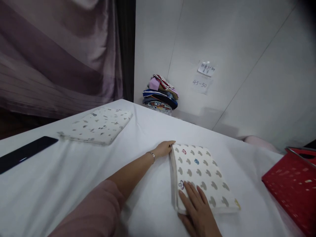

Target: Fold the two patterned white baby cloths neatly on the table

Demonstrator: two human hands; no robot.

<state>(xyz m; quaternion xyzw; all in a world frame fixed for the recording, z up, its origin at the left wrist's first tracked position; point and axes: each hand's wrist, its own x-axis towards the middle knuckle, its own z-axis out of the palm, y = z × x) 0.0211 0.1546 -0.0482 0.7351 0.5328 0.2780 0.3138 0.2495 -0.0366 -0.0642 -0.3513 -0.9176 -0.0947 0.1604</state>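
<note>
The left hand (pixel 165 148) seems to pinch the far left corner of the cloth (pixel 200 180), while the right hand (pixel 198 209) lies on the near end, its fingers slightly spread, probably so that the layers stay flat and do not slip. On the white table (pixel 148 131), the cloth is a neat, folded cream rectangle, printed with grey mushrooms (pixel 198 172) and few coloured ones (pixel 196 161)

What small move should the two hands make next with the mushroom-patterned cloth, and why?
Perhaps gently straighten the left edge of the folded cloth: layers show along that side, the left hand is at its far left corner, and the right hand rests near its near left corner.
</note>
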